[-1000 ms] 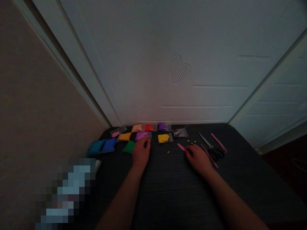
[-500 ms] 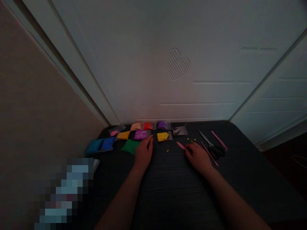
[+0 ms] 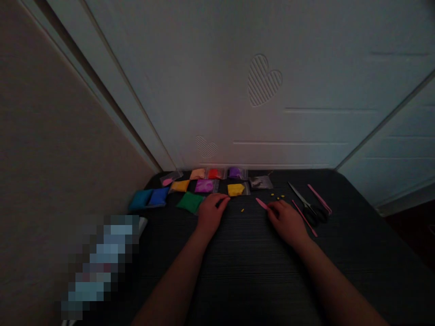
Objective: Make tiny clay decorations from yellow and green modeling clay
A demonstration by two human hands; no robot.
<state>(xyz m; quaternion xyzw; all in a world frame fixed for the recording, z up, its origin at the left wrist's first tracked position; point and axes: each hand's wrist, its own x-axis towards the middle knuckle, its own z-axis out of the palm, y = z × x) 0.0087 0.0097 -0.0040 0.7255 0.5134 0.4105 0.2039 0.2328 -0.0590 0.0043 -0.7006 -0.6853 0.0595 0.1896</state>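
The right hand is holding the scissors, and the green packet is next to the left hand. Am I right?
Not quite: the right hand holds a pink tool, not the scissors, which lie on the table. The head view shows this. The green packet is indeed next to the left hand.

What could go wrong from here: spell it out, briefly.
The right hand, holding a pink knife-shaped tool, is close to the small yellow bits, so a sideways move might scatter them.

The lone yellow piece lies loose between that tool and the left hand; either hand could brush it away.

The slim pink stick and scissors lie just beyond the right hand and might get bumped.
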